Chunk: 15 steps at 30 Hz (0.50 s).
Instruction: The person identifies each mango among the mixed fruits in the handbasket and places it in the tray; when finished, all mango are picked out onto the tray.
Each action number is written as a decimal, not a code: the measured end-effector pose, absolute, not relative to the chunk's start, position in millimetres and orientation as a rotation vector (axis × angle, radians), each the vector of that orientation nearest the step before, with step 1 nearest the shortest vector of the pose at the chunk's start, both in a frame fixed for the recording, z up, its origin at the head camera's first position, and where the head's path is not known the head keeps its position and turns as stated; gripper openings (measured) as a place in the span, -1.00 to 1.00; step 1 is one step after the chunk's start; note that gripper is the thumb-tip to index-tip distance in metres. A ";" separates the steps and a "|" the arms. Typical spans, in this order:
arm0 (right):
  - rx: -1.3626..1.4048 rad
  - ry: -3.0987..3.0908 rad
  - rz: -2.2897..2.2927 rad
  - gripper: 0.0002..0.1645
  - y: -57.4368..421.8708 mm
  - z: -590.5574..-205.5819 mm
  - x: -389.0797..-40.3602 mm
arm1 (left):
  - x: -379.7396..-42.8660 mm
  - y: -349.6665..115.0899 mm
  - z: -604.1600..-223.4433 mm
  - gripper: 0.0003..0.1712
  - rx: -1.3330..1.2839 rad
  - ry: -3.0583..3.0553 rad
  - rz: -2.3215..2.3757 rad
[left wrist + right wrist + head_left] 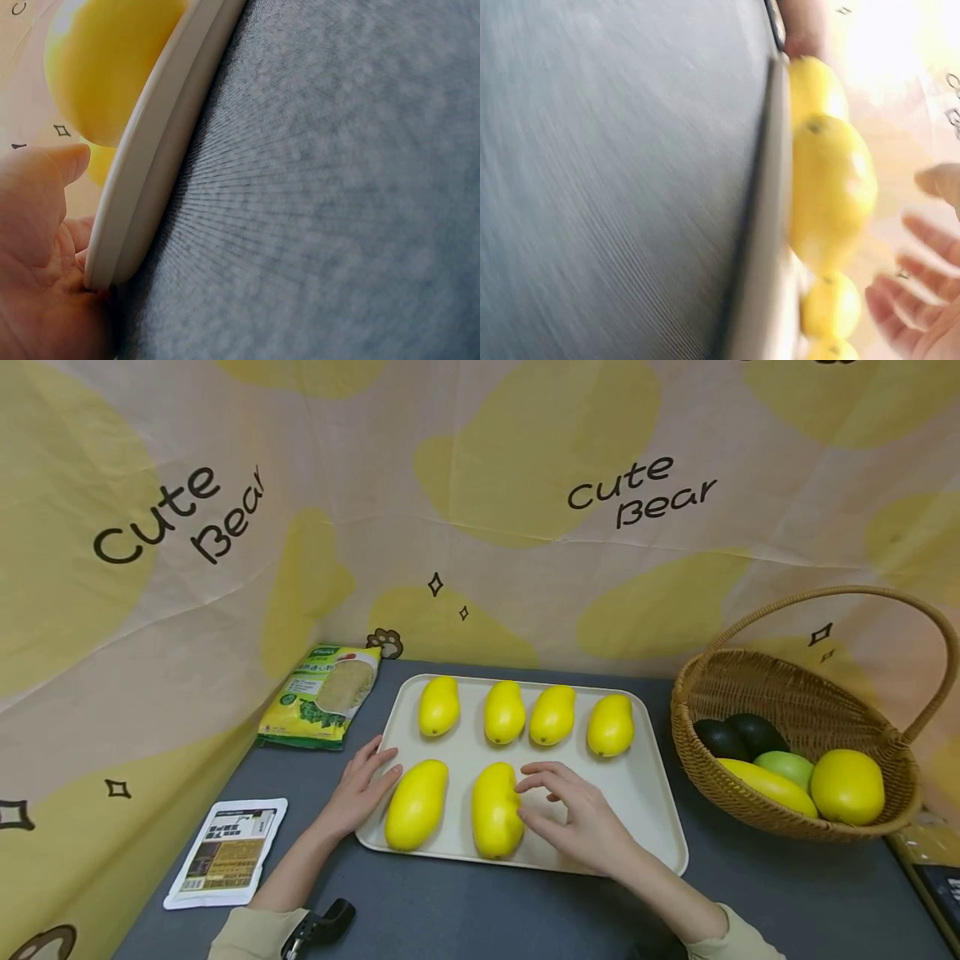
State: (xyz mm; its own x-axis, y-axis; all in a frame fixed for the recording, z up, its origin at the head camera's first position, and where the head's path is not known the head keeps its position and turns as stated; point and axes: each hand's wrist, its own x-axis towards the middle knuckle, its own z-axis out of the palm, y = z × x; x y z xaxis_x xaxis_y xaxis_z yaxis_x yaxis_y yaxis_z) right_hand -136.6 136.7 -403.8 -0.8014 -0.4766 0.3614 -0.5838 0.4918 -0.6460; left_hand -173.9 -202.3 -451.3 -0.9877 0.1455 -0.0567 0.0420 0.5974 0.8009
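A cream tray (630, 810) bears yellow mangoes: several in the back row, such as the mango (611, 726) at its right end, and two in front. My left hand (363, 792) rests at the tray's left rim, fingers extended, its thumb close to the front left mango (417, 805). In the left wrist view that rim lies against the palm. Beside the front right mango (497, 810) is my right hand (581, 818), with loosely bent fingers. From the right wrist, a gap shows between this hand (930, 292) and the mango (836, 191), and nothing is held.
At the right stands a wicker basket (795, 685) with a tall handle, holding avocados (753, 735), a green fruit (786, 768) and yellow fruits (847, 787). To the left lie a yellow-green packet (322, 697) and a white pouch (227, 852). A printed cloth hangs behind the grey table (480, 914).
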 end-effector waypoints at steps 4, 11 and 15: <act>0.998 -2.507 1.117 -0.84 158.0 -383.2 -143.1 | -172.1 -203.7 -450.8 -0.33 0.159 2.699 1.355; 1.017 -2.660 0.732 -0.85 212.7 -329.3 -149.9 | -170.4 -205.8 -455.3 -0.35 0.157 2.717 1.377; 0.915 -2.887 0.499 -0.70 259.2 -294.2 -154.8 | -171.1 -206.6 -455.2 -0.35 0.157 2.730 1.364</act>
